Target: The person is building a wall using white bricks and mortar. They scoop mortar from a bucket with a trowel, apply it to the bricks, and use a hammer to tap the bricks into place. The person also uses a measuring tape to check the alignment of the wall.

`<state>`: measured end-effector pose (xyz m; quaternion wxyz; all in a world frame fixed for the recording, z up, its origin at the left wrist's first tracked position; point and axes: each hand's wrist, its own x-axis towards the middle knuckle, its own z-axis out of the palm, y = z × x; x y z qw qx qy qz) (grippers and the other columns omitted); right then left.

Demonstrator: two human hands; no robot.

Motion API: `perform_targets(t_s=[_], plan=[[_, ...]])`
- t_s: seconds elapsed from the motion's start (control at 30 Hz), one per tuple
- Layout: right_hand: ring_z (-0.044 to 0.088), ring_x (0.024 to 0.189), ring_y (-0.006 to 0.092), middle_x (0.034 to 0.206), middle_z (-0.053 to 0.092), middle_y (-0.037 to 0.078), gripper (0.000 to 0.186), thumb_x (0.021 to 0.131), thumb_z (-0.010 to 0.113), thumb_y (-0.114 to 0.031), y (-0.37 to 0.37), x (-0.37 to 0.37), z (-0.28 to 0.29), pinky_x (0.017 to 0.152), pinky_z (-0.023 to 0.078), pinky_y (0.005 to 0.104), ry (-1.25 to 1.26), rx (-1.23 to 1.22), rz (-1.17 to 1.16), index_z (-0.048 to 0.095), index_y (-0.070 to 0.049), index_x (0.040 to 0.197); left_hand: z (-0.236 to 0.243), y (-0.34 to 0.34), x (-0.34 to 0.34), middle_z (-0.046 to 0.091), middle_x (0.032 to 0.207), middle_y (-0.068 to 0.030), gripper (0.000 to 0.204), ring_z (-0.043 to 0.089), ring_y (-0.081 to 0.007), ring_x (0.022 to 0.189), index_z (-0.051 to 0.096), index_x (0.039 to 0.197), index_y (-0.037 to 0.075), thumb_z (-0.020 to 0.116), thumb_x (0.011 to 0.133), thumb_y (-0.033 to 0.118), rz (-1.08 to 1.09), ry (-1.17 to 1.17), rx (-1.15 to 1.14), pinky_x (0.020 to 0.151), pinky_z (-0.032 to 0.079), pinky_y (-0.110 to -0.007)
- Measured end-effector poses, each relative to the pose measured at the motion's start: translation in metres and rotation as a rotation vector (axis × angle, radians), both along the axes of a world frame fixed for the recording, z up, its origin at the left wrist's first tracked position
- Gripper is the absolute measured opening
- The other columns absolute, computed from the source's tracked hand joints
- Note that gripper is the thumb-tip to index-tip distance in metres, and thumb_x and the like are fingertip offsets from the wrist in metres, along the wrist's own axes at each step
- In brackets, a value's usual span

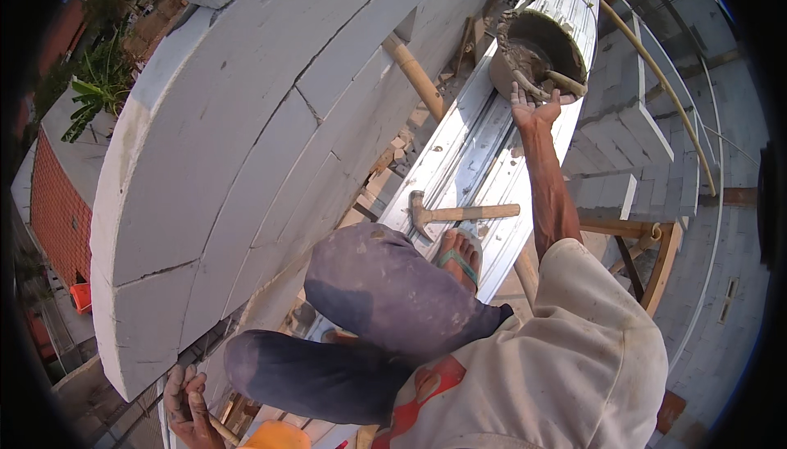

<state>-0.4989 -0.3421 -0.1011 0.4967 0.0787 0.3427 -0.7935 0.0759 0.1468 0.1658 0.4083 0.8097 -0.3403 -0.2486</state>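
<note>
My right hand [534,109] reaches far forward, palm up and fingers spread, touching the near rim of a grey bucket [541,51] smeared with wet mortar. A trowel with a wooden handle [566,82] lies in the bucket just beyond my fingertips. The bucket stands on a ribbed metal plank [484,154]. A hammer [459,214] with a wooden handle lies across this plank, in front of my foot in a green sandal [459,256]. My left hand [187,408] is low at the bottom left, fingers curled around a thin wooden stick [221,431] under the wall's edge.
A tall wall of white blocks [246,121] fills the left. Bamboo poles [414,72] brace the scaffold, and a long one [656,72] runs along the right. Stacked white blocks [623,121] sit right of the plank. Far below left are roofs and plants.
</note>
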Motion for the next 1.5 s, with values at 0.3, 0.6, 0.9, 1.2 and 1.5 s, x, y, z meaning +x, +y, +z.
perform_targets(t_s=[0.3, 0.6, 0.9, 1.2, 1.5], plan=[[0.032, 0.153, 0.0392, 0.164, 0.025, 0.023, 0.092, 0.102, 0.062, -0.055, 0.142, 0.054, 0.025, 0.124, 0.035, 0.0524, 0.06, 0.135, 0.282, 0.018, -0.003, 0.163, 0.004, -0.232, -0.111, 0.072, 0.122, -0.0183, 0.042, 0.07, -0.0302, 0.115, 0.065, 0.136, 0.002, 0.071, 0.095, 0.011, -0.945, -0.213, 0.142, 0.101, 0.054, -0.042], [0.069, 0.113, 0.033, 0.124, 0.064, 0.023, 0.079, 0.103, 0.062, -0.054, 0.241, 0.037, 0.092, 0.095, 0.06, 0.0421, 0.529, 0.596, 1.161, 0.044, 0.011, 0.143, -0.086, -0.29, -0.116, 0.063, 0.144, -0.0168, 0.045, 0.065, -0.033, 0.126, 0.059, 0.145, 0.006, 0.064, 0.1, 0.012, -1.178, -0.341, 0.501, 0.107, 0.052, -0.044], [0.067, 0.08, 0.0327, 0.09, 0.072, 0.015, 0.03, 0.09, 0.07, -0.034, 0.116, 0.043, 0.062, 0.088, 0.044, 0.0481, 3.028, 0.095, 1.044, 0.071, -0.006, 0.099, -0.15, -0.281, -0.057, 0.065, 0.14, -0.0231, 0.057, 0.063, -0.0378, 0.13, 0.054, 0.149, 0.002, 0.069, 0.099, 0.025, -1.127, -0.232, 0.822, 0.11, 0.049, -0.045], [0.069, 0.072, 0.0358, 0.072, 0.069, 0.018, 0.02, 0.092, 0.057, -0.018, 0.113, 0.032, 0.133, 0.079, 0.046, 0.052, 3.066, 0.267, 1.41, 0.07, -0.004, 0.085, -0.121, -0.256, -0.05, 0.064, 0.143, -0.0233, 0.06, 0.061, -0.0389, 0.133, 0.054, 0.15, 0.002, 0.07, 0.098, 0.026, -1.09, -0.2, 0.841, 0.111, 0.049, -0.045], [0.046, 0.038, 0.0158, 0.056, 0.051, 0.005, 0.024, 0.096, 0.057, -0.023, 0.22, -0.009, 0.124, 0.035, 0.038, 0.0327, 1.166, 0.596, 1.174, 0.057, -0.005, 0.081, -0.148, -0.264, -0.052, 0.061, 0.144, -0.0272, 0.059, 0.059, -0.039, 0.134, 0.054, 0.148, -0.002, 0.067, 0.096, 0.022, -1.236, -0.311, 0.772, 0.113, 0.048, -0.044]])
